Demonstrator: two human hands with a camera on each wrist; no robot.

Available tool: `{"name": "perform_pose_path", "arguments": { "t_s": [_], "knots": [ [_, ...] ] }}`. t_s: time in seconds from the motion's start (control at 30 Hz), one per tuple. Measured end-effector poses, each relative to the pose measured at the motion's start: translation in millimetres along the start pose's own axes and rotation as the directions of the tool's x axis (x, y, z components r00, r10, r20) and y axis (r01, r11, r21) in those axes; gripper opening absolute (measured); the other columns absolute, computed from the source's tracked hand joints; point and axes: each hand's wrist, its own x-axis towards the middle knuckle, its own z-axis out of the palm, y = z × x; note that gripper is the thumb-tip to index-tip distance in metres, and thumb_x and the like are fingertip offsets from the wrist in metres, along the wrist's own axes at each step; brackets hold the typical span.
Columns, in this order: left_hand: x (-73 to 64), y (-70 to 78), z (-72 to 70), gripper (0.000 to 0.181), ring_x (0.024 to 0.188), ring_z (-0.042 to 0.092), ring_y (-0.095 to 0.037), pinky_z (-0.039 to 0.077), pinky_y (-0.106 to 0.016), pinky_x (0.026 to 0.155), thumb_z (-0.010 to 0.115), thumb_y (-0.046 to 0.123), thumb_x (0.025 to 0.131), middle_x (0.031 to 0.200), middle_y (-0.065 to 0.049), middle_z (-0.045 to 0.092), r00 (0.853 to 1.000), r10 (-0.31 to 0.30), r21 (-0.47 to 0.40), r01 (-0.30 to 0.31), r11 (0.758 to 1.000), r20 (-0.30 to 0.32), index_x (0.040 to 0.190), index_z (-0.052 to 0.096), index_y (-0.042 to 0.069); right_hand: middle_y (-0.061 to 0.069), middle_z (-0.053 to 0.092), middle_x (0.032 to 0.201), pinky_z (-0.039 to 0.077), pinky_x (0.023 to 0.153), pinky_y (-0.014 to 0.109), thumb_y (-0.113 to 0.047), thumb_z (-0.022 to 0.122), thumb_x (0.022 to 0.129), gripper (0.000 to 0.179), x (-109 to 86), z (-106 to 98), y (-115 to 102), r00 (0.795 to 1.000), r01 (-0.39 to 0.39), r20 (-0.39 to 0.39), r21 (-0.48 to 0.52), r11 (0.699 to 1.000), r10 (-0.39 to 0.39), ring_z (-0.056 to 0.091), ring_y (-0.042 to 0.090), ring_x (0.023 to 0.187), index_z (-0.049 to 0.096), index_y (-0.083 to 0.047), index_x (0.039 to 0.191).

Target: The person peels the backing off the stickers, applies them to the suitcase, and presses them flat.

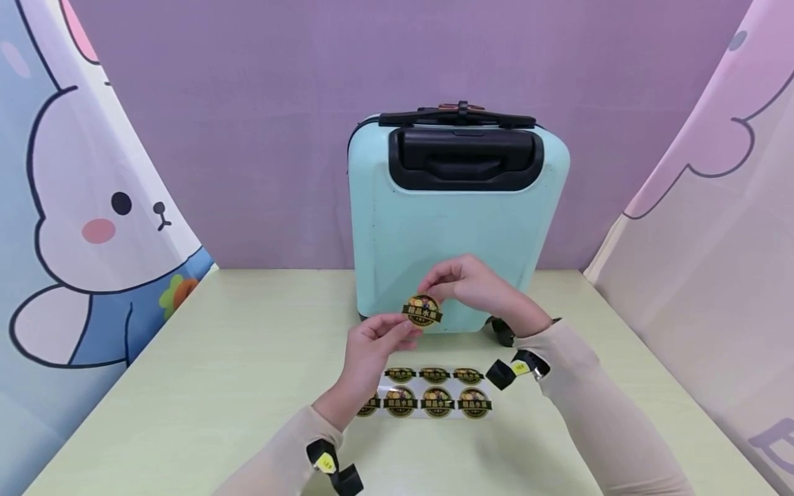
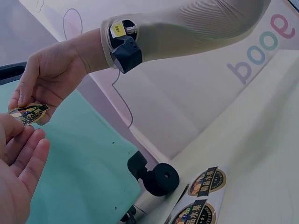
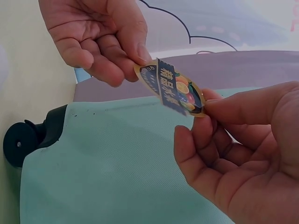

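Observation:
A round black-and-gold fruit sticker [image 1: 422, 311] with a dark lettered banner is held up before the suitcase. My left hand [image 1: 378, 344] pinches its lower left edge between thumb and fingers. From the opposite edge, my right hand [image 1: 474, 284] pinches it too. The right wrist view shows the sticker [image 3: 170, 88] stretched between both hands, slightly bowed and tilted. Below the hands a white sticker sheet [image 1: 418, 386] lies on the table with several matching stickers in two rows. My left forearm and hand cover the sheet's left end in the head view.
A mint-green suitcase [image 1: 459, 234] stands upright just behind the hands, its black handle recess [image 1: 465, 160] facing me. One black wheel [image 1: 501, 332] shows at its lower right. The pale table [image 1: 248, 358] meets a purple backdrop [image 1: 248, 138], with printed cloth at both sides.

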Motion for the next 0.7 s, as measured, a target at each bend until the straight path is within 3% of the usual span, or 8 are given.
{"name": "perform_pose_path", "arguments": {
  "t_s": [0.3, 0.5, 0.7],
  "knots": [
    [5.9, 6.5, 3.3, 0.010, 0.086, 0.073, -0.019, 0.060, -0.037, 0.078, 0.062, -0.006, 0.093, 0.091, -0.008, 0.074, 1.000, 0.026, -0.033, -0.027, 0.999, -0.011, 0.101, 0.067, -0.006, 0.014, 0.073, 0.102, 0.056, 0.081, 0.036, 0.002, 0.058, 0.094, 0.018, 1.1, 0.6, -2.7, 0.998, 0.044, -0.049, 0.037, 0.998, -0.043, 0.067, 0.019, 0.089, 0.071, 0.008, 0.106],
    [9.6, 10.7, 4.1, 0.014, 0.086, 0.073, -0.018, 0.060, -0.036, 0.079, 0.061, -0.005, 0.094, 0.089, -0.004, 0.074, 0.999, 0.035, -0.055, -0.036, 0.998, -0.015, 0.097, 0.069, 0.005, 0.012, 0.070, 0.103, 0.055, 0.082, 0.034, 0.004, 0.058, 0.092, 0.022, 2.2, -0.4, -2.2, 0.994, 0.080, -0.076, 0.024, 0.997, -0.078, 0.064, 0.020, 0.092, 0.071, 0.007, 0.109],
    [14.2, 12.7, 3.7, 0.013, 0.085, 0.073, -0.017, 0.060, -0.035, 0.078, 0.062, -0.004, 0.094, 0.088, -0.003, 0.074, 0.998, 0.065, -0.064, -0.065, 0.996, -0.014, 0.096, 0.070, 0.006, 0.011, 0.068, 0.101, 0.053, 0.079, 0.031, 0.008, 0.059, 0.089, 0.023, 3.5, -0.5, -3.2, 0.987, 0.127, -0.104, 0.020, 0.992, -0.124, 0.060, 0.022, 0.092, 0.072, 0.006, 0.108]
  ]
}}
